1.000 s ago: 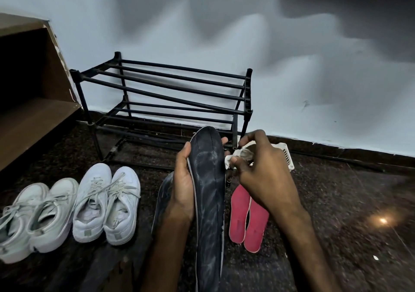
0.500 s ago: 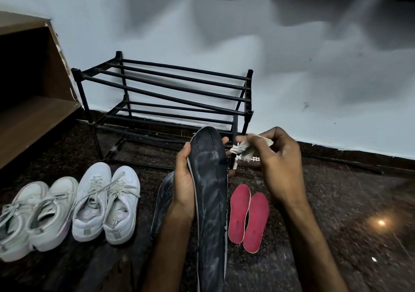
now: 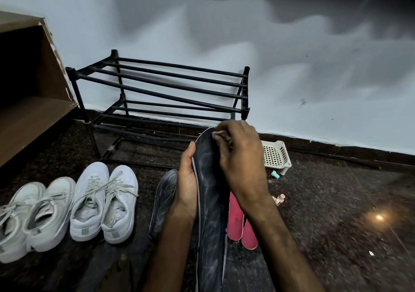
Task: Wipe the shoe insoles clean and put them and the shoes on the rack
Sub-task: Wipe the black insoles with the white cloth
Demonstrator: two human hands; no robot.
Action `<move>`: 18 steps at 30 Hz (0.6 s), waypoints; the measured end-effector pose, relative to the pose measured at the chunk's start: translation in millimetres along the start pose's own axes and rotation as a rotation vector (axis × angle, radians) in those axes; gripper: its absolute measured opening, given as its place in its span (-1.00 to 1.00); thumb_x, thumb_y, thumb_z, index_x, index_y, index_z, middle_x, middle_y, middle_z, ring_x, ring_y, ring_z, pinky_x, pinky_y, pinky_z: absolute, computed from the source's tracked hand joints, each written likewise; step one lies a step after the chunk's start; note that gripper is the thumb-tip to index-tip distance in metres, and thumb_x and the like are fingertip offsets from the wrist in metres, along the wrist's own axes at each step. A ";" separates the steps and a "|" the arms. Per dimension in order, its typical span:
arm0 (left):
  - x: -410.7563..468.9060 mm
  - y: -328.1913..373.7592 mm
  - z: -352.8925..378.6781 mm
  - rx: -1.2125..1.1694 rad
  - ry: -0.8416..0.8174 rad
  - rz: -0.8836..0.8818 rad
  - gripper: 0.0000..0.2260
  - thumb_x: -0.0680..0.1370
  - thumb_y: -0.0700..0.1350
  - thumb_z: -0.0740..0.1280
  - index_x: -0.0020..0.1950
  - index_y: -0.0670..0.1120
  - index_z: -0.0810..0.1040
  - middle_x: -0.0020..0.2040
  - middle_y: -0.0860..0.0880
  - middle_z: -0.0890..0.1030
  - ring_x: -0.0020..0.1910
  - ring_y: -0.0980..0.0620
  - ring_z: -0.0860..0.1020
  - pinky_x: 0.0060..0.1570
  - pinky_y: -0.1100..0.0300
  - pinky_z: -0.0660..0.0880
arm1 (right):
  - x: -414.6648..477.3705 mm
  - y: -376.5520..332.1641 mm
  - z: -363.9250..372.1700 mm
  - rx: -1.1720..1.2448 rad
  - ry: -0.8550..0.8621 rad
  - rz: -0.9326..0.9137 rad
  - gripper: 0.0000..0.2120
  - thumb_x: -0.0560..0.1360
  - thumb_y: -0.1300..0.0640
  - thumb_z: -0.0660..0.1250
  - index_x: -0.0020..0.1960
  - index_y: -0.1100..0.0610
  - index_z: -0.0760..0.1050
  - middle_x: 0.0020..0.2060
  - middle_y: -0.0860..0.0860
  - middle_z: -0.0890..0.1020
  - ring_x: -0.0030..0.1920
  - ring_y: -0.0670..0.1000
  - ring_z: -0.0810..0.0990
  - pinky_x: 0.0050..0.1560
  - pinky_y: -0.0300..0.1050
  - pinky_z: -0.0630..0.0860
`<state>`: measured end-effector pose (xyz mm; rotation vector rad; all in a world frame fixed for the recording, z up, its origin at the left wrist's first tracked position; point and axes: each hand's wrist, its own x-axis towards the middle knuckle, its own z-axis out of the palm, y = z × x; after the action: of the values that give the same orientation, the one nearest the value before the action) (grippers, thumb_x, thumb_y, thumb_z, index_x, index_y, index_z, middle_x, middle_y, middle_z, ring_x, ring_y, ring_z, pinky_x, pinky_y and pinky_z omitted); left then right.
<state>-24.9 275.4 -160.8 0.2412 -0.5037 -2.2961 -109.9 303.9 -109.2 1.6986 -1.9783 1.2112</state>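
Indoors, a dark speckled stone floor (image 3: 336, 202) meets a pale painted wall (image 3: 292, 67). A black tubular metal shoe rack (image 3: 161, 89) stands against the wall, beside a brown wooden shelf unit (image 3: 33, 116) at far left. Two pairs of white lace-up sneakers (image 3: 103, 202) sit on the floor in front.

At centre, the person holds a long dark grey foam insole (image 3: 211, 202) above the floor. The left hand (image 3: 187, 186) grips its left edge, fingers curled behind. The right hand (image 3: 240, 157) pinches a small pale wipe (image 3: 216, 133), mostly hidden, against the toe end.

The insole's long axis runs from the bottom edge away from the person, toe toward the rack. A second dark insole (image 3: 164, 199) lies on the floor just left of it, a pair of pink insoles (image 3: 235, 222) just right, and a white perforated plastic basket (image 3: 276, 157) beyond.
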 end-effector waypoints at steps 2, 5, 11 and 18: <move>0.9 -1.8 -0.8 -0.023 0.023 0.015 -0.58 0.57 0.13 0.16 0.18 -0.15 0.58 0.13 -0.14 0.60 0.19 -0.03 0.55 0.28 0.15 0.43 | -1.8 -2.0 12.2 -0.003 -0.046 -0.064 -0.89 0.51 0.24 0.36 0.02 0.19 0.60 -0.05 0.07 0.59 0.01 0.08 0.52 0.02 -0.15 0.42; 1.8 3.7 -1.6 -0.054 0.026 0.026 -0.60 0.54 0.11 0.24 0.16 -0.16 0.58 0.16 -0.14 0.57 0.24 -0.03 0.51 0.39 0.15 0.33 | -7.4 3.1 17.3 0.154 -0.125 -0.064 -0.84 0.52 0.16 0.37 0.06 0.15 0.66 0.02 0.04 0.60 0.07 0.06 0.54 0.14 -0.13 0.45; 6.2 -0.6 0.7 -0.002 0.022 0.012 -0.49 0.48 0.09 0.38 0.31 -0.19 0.45 0.21 -0.15 0.52 0.27 -0.04 0.47 0.42 0.16 0.28 | -16.6 12.5 15.2 0.068 -0.029 -0.011 -0.73 0.47 0.29 0.41 0.12 0.04 0.67 0.07 0.00 0.60 0.12 0.02 0.50 0.14 -0.26 0.39; 4.8 2.0 -1.0 0.058 0.034 -0.015 -0.53 0.57 0.18 0.16 0.25 -0.17 0.45 0.14 -0.12 0.53 0.21 0.00 0.49 0.33 0.18 0.35 | -17.0 10.2 14.9 0.291 0.064 -0.058 -0.87 0.43 0.32 0.46 -0.04 0.17 0.63 -0.10 -0.02 0.63 -0.02 -0.01 0.58 0.02 -0.12 0.51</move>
<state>-26.6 270.5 -161.0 0.3131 -0.5539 -2.2898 -109.8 304.4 -134.0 1.8076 -1.7716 1.5746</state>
